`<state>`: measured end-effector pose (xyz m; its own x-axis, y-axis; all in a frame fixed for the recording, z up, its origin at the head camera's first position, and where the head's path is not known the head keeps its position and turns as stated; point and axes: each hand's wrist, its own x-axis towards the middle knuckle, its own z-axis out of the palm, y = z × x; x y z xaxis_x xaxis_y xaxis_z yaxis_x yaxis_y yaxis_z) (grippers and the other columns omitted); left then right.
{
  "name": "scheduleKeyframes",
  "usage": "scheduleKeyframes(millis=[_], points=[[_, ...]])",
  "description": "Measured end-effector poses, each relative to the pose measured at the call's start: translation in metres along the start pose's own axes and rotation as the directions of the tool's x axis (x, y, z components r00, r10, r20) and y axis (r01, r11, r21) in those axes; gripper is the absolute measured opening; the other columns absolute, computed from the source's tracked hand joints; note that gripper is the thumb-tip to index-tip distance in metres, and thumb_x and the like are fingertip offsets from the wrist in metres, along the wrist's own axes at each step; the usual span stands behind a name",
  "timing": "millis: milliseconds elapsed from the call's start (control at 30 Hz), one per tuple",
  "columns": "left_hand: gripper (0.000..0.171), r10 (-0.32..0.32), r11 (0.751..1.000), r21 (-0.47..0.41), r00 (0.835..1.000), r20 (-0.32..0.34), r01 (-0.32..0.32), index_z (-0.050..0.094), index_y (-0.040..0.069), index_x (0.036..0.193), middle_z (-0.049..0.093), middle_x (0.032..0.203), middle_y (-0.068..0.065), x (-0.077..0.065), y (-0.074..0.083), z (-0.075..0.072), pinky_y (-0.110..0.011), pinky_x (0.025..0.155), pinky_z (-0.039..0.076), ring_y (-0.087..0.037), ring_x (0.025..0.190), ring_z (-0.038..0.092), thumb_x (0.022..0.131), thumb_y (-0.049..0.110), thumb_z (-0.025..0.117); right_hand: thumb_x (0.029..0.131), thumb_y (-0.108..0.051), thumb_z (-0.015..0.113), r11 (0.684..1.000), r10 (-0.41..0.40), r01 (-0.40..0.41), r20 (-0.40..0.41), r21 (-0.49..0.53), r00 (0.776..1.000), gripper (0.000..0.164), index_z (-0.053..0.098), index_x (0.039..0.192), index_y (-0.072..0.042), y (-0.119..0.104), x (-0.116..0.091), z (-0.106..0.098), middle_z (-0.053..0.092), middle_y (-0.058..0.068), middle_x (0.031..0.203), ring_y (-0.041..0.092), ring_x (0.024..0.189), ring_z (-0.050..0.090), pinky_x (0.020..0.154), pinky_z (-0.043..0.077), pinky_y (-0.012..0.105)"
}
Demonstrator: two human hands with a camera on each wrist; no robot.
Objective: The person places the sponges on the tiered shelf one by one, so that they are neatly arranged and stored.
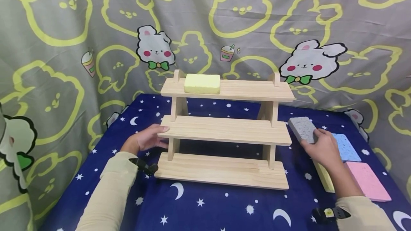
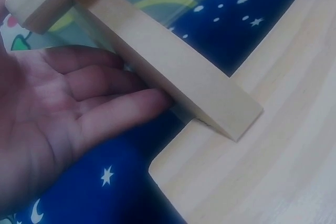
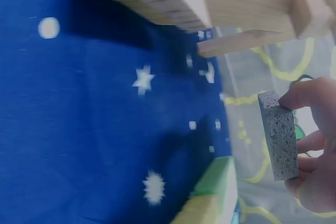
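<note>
A three-tier wooden display shelf [image 1: 224, 129] stands on the table. My left hand [image 1: 147, 138] grips the left end of its middle tier, thumb on top and fingers beneath. In the left wrist view, the fingers [image 2: 131, 111] lie against the wooden side support [image 2: 173, 66]. My right hand [image 1: 324, 149] holds a grey speckled sponge [image 1: 302, 128] above the table, right of the shelf. The right wrist view shows the grey sponge [image 3: 281, 140] pinched between thumb and fingers. On the top tier, left of the middle, sits a pale yellow sponge [image 1: 202, 84].
Right of the shelf lie a blue sponge [image 1: 346, 148], a pink sponge [image 1: 368, 181] and a yellow sponge [image 1: 324, 178] partly behind my right arm. A dark blue cloth [image 1: 199, 211] with stars and moons covers the table. A patterned grey curtain [image 1: 192, 17] hangs behind.
</note>
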<state>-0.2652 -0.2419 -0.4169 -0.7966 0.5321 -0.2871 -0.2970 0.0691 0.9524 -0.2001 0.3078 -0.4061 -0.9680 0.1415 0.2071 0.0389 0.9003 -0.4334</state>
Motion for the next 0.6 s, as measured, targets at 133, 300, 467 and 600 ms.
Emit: scheduleKeyframes(millis=[133, 300, 467, 600], points=[[0.057, 0.006, 1.000, 0.012, 1.000, 0.001, -0.006, 0.034, -0.010, 0.135, 0.057, 0.116, -0.012, -0.001, 0.001, 0.000, -0.055, 0.090, 0.046, -0.026, 0.110, 0.055, 0.093, 0.026, 0.047, 0.081, -0.021, 0.061, 1.000, -0.020, 0.020, -0.009, 0.020, 1.000, 0.065, 0.041, 0.123, 0.024, -0.003, 0.007, -0.015, 0.036, 0.045, 0.125, 0.060, 0.115, 0.033, 0.093, 0.030, 0.066], [0.058, 0.012, 1.000, 0.021, 1.000, 0.009, -0.013, 0.033, -0.011, 0.135, 0.059, 0.115, -0.011, -0.002, 0.000, 0.000, -0.053, 0.090, 0.047, -0.024, 0.110, 0.056, 0.093, 0.027, 0.046, 0.083, -0.023, 0.059, 0.999, -0.022, 0.022, -0.020, 0.026, 1.000, 0.064, 0.040, 0.127, 0.021, -0.007, 0.017, -0.033, 0.035, 0.043, 0.128, 0.060, 0.117, 0.031, 0.095, 0.028, 0.066], [0.057, 0.013, 1.000, 0.013, 1.000, 0.010, -0.013, 0.036, -0.010, 0.134, 0.059, 0.113, -0.009, -0.002, 0.000, 0.000, -0.052, 0.089, 0.047, -0.023, 0.108, 0.057, 0.093, 0.027, 0.048, 0.086, -0.027, 0.056, 0.999, 0.012, -0.012, 0.004, 0.037, 1.000, 0.072, 0.029, 0.137, 0.017, -0.015, 0.025, -0.055, 0.027, 0.040, 0.137, 0.059, 0.123, 0.025, 0.096, 0.025, 0.067], [0.059, 0.011, 1.000, 0.014, 1.000, 0.007, -0.011, 0.034, -0.011, 0.135, 0.059, 0.113, -0.009, -0.002, 0.001, 0.000, -0.053, 0.089, 0.047, -0.023, 0.107, 0.056, 0.092, 0.027, 0.048, 0.088, -0.029, 0.055, 0.999, 0.012, -0.012, -0.008, 0.041, 1.000, 0.074, 0.024, 0.141, 0.012, -0.023, 0.032, -0.072, 0.023, 0.037, 0.142, 0.058, 0.127, 0.022, 0.096, 0.020, 0.068]])
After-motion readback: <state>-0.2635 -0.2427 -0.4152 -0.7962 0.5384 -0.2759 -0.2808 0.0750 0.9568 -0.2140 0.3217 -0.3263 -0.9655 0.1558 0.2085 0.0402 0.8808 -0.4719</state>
